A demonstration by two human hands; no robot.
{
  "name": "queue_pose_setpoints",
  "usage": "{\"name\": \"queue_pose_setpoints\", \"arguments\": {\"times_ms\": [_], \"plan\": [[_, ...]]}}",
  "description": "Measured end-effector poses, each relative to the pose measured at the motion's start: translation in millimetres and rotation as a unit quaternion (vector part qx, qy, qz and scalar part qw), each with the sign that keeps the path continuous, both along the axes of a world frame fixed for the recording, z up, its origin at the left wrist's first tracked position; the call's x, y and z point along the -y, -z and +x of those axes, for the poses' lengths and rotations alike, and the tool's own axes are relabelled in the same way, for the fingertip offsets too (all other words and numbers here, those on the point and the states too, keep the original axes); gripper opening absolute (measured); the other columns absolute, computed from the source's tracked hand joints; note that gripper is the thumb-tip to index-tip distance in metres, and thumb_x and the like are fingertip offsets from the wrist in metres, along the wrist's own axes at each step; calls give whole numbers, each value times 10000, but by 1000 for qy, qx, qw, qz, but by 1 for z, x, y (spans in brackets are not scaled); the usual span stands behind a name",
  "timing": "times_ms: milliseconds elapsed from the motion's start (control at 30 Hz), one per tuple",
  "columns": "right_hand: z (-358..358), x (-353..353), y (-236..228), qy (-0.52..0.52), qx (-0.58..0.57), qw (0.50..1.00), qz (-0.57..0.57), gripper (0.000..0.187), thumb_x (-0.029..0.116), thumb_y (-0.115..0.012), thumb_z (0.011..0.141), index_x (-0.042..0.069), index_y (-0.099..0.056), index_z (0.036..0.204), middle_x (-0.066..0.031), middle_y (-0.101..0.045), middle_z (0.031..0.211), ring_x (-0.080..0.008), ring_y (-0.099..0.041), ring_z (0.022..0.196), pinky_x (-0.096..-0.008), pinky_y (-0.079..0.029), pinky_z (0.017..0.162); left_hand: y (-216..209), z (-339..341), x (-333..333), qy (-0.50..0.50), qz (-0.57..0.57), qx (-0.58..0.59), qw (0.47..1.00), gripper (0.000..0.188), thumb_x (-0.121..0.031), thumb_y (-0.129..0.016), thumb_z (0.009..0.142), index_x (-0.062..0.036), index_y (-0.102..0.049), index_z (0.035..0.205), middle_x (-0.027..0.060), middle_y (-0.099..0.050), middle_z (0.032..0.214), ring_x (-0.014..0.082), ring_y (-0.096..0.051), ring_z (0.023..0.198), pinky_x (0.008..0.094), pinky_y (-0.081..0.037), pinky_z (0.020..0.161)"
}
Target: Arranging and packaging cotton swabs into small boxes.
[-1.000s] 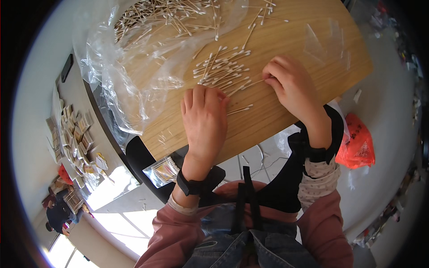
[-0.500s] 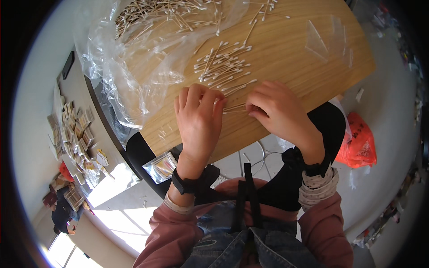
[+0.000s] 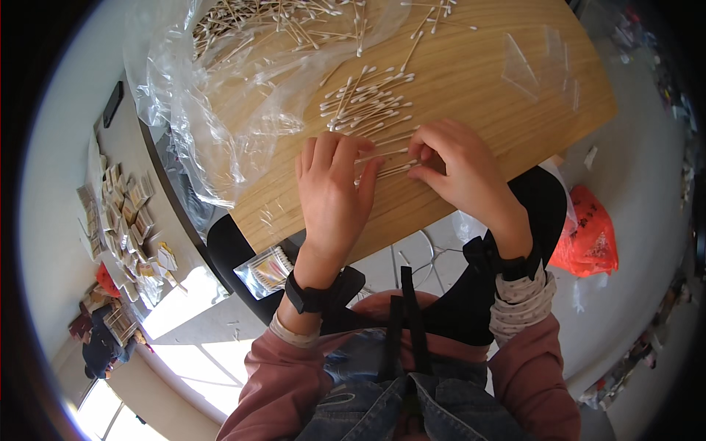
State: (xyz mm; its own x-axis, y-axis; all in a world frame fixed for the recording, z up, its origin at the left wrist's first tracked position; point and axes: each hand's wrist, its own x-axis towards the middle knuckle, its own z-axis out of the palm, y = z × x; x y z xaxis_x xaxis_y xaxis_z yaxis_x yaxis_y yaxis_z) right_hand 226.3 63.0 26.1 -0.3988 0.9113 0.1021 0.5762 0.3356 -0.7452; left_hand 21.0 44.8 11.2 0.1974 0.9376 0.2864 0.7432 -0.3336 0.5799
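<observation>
Several wooden cotton swabs (image 3: 390, 170) with white tips stretch between my two hands, just above the near part of the wooden table (image 3: 471, 95). My left hand (image 3: 331, 184) has its thumb and curled fingers around the swabs' left ends. At their right ends, the bent thumb and forefinger of my right hand (image 3: 457, 158) close in on the tips. Part of each grip is hidden behind the fingers. Just beyond my hands lies a loose pile of cotton swabs (image 3: 368, 99), most pointing roughly the same way.
A crumpled clear plastic bag (image 3: 198, 110) spreads over the table's left side, with a large heap of swabs (image 3: 257, 22) on it. Clear plastic pieces (image 3: 522, 70) lie at the right. A filled packet (image 3: 266, 272) sits by the near edge. A red bag (image 3: 586, 235) stands beyond the table.
Both hands have shifted slightly away from me. The left thumb and forefinger have spread somewhat, and the swabs between the hands show more plainly. A person far left has bent lower.
</observation>
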Motion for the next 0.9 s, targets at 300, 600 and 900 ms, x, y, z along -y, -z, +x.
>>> {"name": "queue_pose_setpoints", "arguments": {"times_ms": [300,600,900], "plan": [[-18,-13,10,96,-30,994,32,324,27,-797,727,67,-521,891,-63,-596,814,-285,-600,795,-411,-470,723,8,-1,29,-166,-8,223,960,448,-21,-703,875,-17,-543,1294,120,-576,1350,251,-527,1236,381,-394,1035],[-15,-19,19,85,-43,988,119,360,13,-773,731,68,-590,1037,-84,-627,997,-294,-602,963,-406,-486,863,5,-1,8,-71,7,7,997,612,-76,-791,791,-31,-524,1340,181,-513,1392,383,-478,1253,469,-381,1086],[-46,-19,34,179,-425,884,-71,286,196,-592,1054,37,-547,1287,-78,-595,1309,-160,-564,1140,-313,-445,1004,15,18,-7,-165,-45,453,875,458,-179,-551,1052,5,-419,1450,131,-472,1489,229,-423,1382,400,-319,1167]]}}
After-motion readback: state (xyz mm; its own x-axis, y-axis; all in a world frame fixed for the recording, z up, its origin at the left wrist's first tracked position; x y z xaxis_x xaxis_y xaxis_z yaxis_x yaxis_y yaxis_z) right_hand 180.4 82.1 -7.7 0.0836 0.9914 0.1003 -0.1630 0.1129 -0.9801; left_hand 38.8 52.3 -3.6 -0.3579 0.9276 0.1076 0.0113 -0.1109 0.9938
